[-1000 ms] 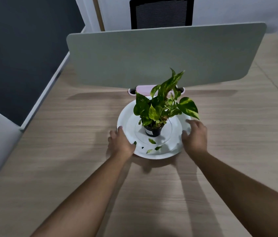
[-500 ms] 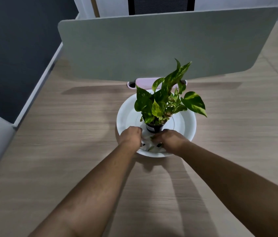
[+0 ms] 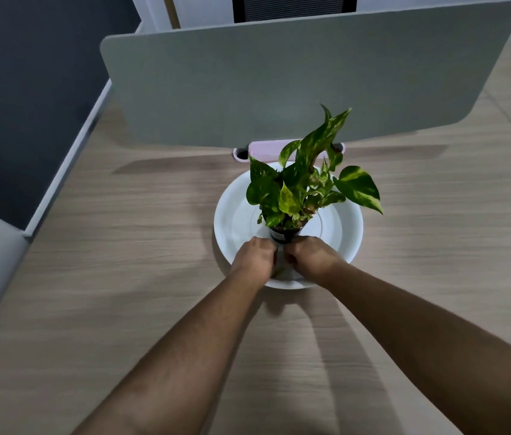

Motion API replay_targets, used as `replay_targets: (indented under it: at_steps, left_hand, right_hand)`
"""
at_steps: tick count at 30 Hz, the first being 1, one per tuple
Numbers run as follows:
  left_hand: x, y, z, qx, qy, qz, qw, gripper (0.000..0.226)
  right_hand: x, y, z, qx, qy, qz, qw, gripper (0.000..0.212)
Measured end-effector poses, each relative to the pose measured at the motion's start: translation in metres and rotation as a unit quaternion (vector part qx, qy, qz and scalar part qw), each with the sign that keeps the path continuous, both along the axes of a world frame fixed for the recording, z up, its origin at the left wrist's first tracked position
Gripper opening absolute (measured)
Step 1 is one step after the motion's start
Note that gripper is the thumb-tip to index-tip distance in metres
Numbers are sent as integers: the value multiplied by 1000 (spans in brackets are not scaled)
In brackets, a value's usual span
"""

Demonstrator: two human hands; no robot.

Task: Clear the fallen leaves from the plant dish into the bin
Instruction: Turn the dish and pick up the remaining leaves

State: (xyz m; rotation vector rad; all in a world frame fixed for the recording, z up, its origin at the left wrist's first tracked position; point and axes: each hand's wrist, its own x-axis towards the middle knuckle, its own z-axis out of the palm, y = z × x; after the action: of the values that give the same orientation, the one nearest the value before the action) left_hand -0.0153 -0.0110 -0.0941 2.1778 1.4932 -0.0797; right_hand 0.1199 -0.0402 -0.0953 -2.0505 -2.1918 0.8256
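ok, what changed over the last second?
Both hands left the dish rim and came together at its near side, in front of the pot: left hand, right hand, curled over where loose leaves lay. Any grip is hidden. The white dish, plant and divider stayed put.

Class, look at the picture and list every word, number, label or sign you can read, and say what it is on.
No text can be read anywhere in this picture.
The small black pot has a pale band, perhaps a label, too blurred to tell if it has writing.
The white dish, desk divider and wooden desk carry no markings.
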Motion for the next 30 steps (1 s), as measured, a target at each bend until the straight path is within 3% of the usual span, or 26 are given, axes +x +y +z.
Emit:
replay_targets:
  at_steps: [5,12,16,24,30]
  left_hand:
    - [-17,10,11,10,-59,68,996,11]
    - [-36,6,25,43,-87,85,992,13]
    - [-45,5,24,48,-99,97,989,13]
    - [-49,8,25,62,-120,92,986,11]
    - [-53,8,34,68,-141,101,983,12]
  right_hand:
    - [4,-5,5,51,37,13,998,26]
    - [-18,6,13,-65,6,99,993,24]
    - [-18,8,12,-59,-24,125,990,16]
    - [-23,8,11,-60,-19,70,996,16]
    - [-14,2,20,32,90,-46,994,17]
